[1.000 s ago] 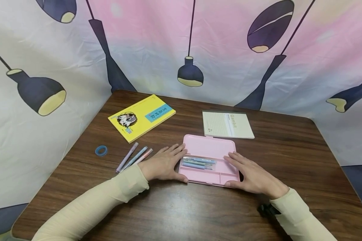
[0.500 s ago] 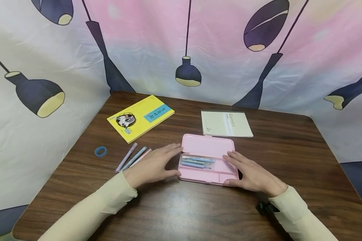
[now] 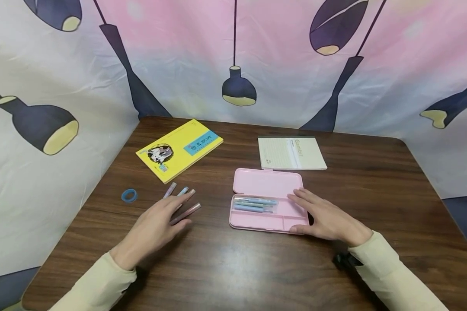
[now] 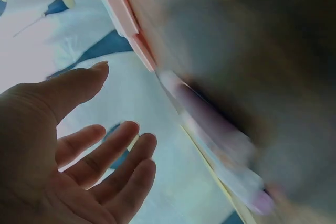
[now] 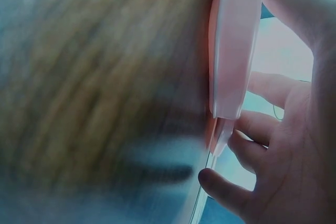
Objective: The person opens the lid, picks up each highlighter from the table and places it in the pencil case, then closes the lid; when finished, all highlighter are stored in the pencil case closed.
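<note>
- The left hand [image 3: 151, 229] is hovering over the loose pens [image 3: 187, 214], thumb and fingers spreading apart; it is holding nothing, and the left wrist view is showing a gap between it and them.
- Four pens are showing past its fingers, lying on the table [image 3: 225, 268], left of the case [image 3: 254, 222].
- The right hand [image 3: 331, 218] is resting at the case's right side, fingers nearly straight and touching its edge, thumb lying at the front right corner; it is touching without clenching.
- The case is lying open near the table's middle, its lid [image 3: 268, 182] leaning away from the person.
- Several slim pens [image 3: 254, 203], mostly blue, are lying in the left part of its back compartment.
- A notebook [image 3: 276, 153] is lying just beyond the lid.
- A yellow book [image 3: 179, 151] is lying behind the loose pens, and a blue ring [image 3: 129, 201] is lying to their left.
</note>
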`<state>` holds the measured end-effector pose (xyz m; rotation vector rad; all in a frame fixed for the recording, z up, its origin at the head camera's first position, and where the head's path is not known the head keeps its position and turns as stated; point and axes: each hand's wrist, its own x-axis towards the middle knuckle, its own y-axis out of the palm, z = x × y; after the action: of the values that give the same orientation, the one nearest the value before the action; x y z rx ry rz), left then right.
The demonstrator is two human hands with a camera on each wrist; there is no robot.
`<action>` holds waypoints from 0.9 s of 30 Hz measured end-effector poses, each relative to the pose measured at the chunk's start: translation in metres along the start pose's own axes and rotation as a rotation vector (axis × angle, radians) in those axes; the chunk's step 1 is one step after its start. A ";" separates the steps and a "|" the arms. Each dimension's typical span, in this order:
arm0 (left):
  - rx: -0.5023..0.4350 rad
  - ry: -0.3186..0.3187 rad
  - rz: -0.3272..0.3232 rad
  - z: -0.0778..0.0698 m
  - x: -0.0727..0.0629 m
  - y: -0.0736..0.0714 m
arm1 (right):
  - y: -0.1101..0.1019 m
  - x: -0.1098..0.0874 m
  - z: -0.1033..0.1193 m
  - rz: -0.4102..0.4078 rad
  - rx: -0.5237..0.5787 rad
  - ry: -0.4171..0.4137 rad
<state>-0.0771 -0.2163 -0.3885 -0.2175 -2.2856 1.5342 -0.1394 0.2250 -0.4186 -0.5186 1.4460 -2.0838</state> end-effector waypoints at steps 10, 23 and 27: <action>0.031 0.010 -0.063 0.016 -0.027 -0.004 | -0.007 0.003 -0.002 0.014 0.000 0.005; 0.043 0.044 0.000 0.016 -0.030 0.000 | -0.004 0.002 -0.001 0.006 0.007 0.015; 0.039 0.041 0.025 0.017 -0.030 0.000 | -0.003 0.002 0.000 0.010 0.014 0.024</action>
<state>-0.0561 -0.2404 -0.4009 -0.2654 -2.2269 1.5708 -0.1419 0.2250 -0.4157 -0.4819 1.4429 -2.0979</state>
